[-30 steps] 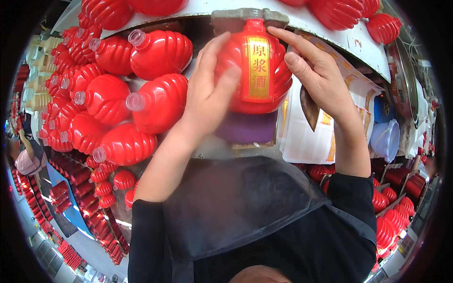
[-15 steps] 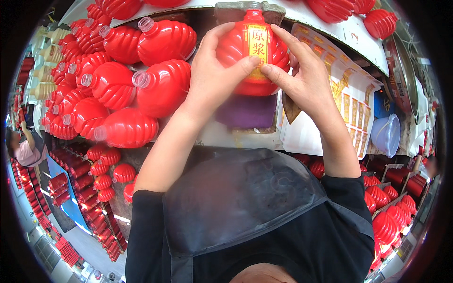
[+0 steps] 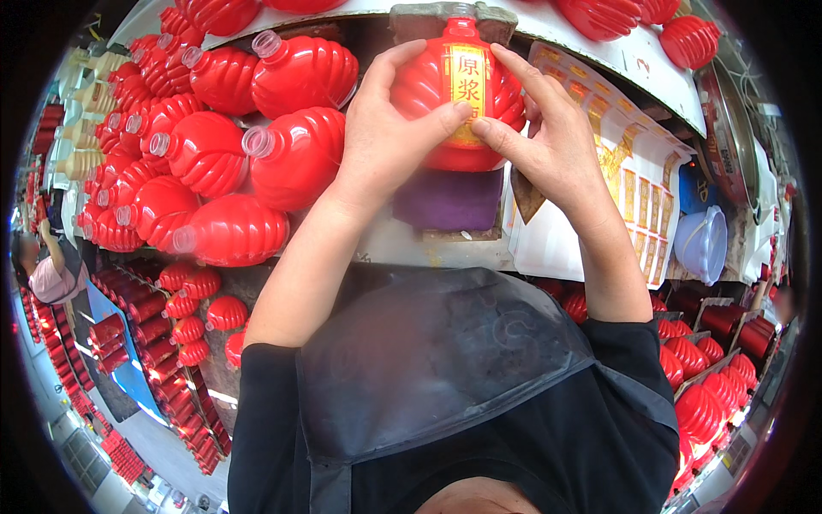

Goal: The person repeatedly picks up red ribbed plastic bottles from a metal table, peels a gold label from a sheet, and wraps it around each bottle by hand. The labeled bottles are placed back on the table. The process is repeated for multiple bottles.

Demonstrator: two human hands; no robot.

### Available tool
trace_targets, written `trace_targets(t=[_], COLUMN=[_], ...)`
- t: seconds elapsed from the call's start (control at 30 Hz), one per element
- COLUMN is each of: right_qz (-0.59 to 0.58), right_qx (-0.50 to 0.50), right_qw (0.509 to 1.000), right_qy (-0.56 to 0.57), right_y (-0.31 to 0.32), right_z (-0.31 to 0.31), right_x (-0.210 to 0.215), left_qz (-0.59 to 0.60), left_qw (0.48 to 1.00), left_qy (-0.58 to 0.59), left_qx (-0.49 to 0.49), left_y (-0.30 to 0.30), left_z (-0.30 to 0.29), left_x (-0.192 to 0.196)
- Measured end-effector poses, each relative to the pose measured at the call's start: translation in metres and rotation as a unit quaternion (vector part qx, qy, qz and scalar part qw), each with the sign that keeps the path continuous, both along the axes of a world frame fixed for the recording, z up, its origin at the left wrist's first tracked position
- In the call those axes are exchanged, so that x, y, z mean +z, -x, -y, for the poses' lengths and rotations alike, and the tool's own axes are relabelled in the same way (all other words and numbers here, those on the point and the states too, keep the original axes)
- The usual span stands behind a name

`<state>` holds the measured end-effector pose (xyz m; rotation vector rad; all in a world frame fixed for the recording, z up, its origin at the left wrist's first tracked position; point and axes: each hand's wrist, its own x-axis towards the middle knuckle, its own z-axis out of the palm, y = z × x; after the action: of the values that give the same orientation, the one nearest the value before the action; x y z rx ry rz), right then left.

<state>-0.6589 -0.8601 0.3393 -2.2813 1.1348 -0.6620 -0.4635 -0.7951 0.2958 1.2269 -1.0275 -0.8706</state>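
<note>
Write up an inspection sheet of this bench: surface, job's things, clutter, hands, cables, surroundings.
Surface: white worktop, mostly covered; a purple pad lies under the hands.
Job's things: red ribbed lantern-shaped bottle with a yellow strip label on its front.
Clutter: heap of unlabelled red bottles at the left, necks open; sheets of yellow labels at the right; a pale plastic tub beyond them.
Hands: left hand and right hand both clasp the bottle, thumbs pressing on the label.
Cables: nothing seen.
Surroundings: more red bottles in crates lower right and on the floor lower left; another person at the far left.
</note>
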Motion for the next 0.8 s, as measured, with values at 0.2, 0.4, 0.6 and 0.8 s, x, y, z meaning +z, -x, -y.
trace_targets(t=[0.2,0.4,0.6,0.8], right_qz=[0.137,0.114,0.069,0.063], right_qx=[0.059,0.051,0.027,0.022], right_qw=[0.975,0.977,0.995,0.997], right_qy=[-0.162,-0.174,-0.063,-0.049], right_y=[0.007,0.008,0.0,0.0], right_z=[0.018,0.017,0.013,0.015], right_x=[-0.001,-0.001,-0.001,-0.001], left_qz=[-0.074,-0.018,-0.006,-0.003], left_qw=[0.997,1.0,1.0,1.0], left_qy=[-0.01,-0.006,-0.01,-0.013], left_qx=[-0.019,-0.019,-0.009,-0.002], left_y=[-0.001,0.0,0.002,0.004], left_z=[-0.003,-0.002,-0.001,-0.002], left_x=[0.004,0.003,0.001,0.003])
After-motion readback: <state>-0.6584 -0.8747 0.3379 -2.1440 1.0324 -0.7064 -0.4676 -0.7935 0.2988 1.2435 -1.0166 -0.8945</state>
